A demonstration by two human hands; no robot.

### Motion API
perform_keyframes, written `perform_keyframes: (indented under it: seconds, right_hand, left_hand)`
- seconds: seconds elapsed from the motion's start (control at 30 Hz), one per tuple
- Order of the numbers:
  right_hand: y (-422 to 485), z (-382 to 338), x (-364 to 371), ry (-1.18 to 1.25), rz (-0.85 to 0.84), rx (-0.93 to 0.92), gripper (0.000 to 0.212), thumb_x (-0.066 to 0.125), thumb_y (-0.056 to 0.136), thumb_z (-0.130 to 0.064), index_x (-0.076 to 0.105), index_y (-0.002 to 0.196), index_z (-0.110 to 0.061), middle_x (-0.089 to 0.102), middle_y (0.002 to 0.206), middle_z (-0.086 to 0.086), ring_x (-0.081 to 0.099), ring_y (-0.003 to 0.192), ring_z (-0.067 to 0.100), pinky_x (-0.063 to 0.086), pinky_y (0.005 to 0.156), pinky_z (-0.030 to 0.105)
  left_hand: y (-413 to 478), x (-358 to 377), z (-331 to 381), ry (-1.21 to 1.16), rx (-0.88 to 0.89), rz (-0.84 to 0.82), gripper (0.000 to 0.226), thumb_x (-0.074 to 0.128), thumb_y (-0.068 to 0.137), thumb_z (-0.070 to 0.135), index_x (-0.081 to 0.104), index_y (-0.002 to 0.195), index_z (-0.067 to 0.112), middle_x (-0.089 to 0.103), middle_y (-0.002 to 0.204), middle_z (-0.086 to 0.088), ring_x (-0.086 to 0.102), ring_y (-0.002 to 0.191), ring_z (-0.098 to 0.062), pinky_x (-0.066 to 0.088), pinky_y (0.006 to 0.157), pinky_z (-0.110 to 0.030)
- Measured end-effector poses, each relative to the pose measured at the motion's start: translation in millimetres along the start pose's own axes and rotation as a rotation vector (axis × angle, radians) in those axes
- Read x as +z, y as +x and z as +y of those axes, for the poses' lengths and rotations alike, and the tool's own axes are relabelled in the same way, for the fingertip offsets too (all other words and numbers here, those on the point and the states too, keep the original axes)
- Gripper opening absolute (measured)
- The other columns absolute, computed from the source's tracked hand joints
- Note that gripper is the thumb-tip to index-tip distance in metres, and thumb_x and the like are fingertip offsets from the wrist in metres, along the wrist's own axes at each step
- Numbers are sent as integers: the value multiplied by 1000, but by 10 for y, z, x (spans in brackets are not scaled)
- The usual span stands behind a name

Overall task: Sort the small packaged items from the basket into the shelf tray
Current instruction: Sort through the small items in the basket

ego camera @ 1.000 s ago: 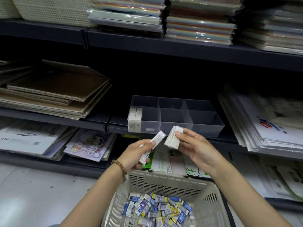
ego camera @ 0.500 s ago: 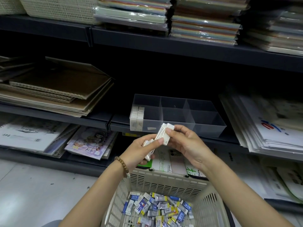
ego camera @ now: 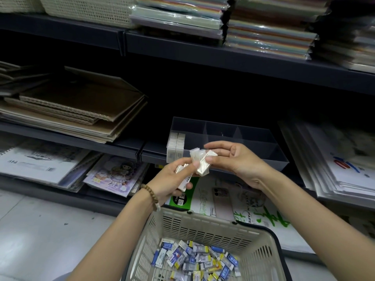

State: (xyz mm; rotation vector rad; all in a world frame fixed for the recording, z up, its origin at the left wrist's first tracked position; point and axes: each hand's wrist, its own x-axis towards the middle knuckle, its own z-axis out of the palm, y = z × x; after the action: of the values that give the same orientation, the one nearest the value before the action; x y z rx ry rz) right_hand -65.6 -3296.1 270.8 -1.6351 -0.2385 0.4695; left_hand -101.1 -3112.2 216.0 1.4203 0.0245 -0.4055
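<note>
Right hand (ego camera: 239,165) pinches a stack of white packets (ego camera: 204,166) between thumb and fingers. Left hand (ego camera: 170,179) grips a second bunch (ego camera: 183,181), thumb touching the stack, just before the clear tray (ego camera: 263,142), above the basket (ego camera: 203,226).

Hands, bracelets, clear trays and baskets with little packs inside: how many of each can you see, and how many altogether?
Hands: 2 (left hand, right hand)
Bracelet: 1
Clear tray: 1
Basket with little packs inside: 1
Total: 5
</note>
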Motion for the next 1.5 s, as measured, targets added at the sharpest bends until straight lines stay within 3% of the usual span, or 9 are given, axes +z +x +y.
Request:
perform_keyframes:
  seconds: [0.23,0.43,0.57,0.67,0.8,0.97,1.1,1.2,1.5]
  right_hand:
    - [-5,82,4,-120,45,-74,29,75,75,-11,65,102,-13,73,95,2,71,82,16,56,68,21]
    - [13,30,-35,-252,-58,-14,44,73,79,-19,60,121,-17,67,113,-1,71,85,14,53,67,17]
    - [49,-92,-95,-320,-153,24,37,74,78,-14,63,113,-18,70,105,1,70,88,13,54,72,16]
    - [120,-202,-148,-374,-139,-42,31,74,78,-10,66,107,-13,71,103,5,70,85,10,52,70,14]
    - [359,-350,-234,-353,65,-187,32,74,78,-9,63,108,-8,68,101,5,68,85,9,52,70,13]
    - [811,-269,-150,-832,112,-226,47,77,76,-22,59,118,-12,61,108,0,58,86,9,44,68,11]
    - [1100,-25,8,-956,90,-202,53,76,78,-24,55,125,-12,58,119,4,51,85,10,35,67,12]
    - [1196,106,73,-951,94,-200,50,74,79,-21,54,125,-13,57,123,6,49,85,9,33,65,10]
    - [1121,290,83,-765,246,-223,42,75,78,-18,59,116,-11,63,110,5,63,89,15,45,68,16]
  left_hand:
    - [-6,5,-29,-16,11,-65,53,77,58,45,67,108,28,68,86,2,50,49,-4,29,34,-12]
    - [-2,-69,29,302,66,-123,27,63,81,47,65,103,32,62,81,4,52,51,-4,32,35,-14]
    - [39,-111,85,415,119,-112,32,63,83,43,61,110,25,61,69,7,53,51,-4,35,36,-16]
    - [79,-122,173,362,190,-4,45,65,72,48,58,110,23,62,71,4,53,49,-2,35,36,-15]
    - [183,-296,331,160,321,295,32,63,84,37,58,113,26,68,85,3,55,50,-1,35,35,-16]
    - [310,-613,245,167,266,545,31,59,89,38,57,118,25,64,82,0,56,54,-4,38,38,-16]
    - [402,-622,98,149,158,490,39,57,89,40,57,122,20,60,68,0,54,45,-1,36,36,-16]
    - [445,-596,58,122,141,446,38,57,88,43,59,120,21,65,84,-1,55,50,-3,36,38,-16]
    - [437,-579,60,59,129,422,29,58,87,45,60,111,28,63,84,1,56,47,0,36,37,-15]
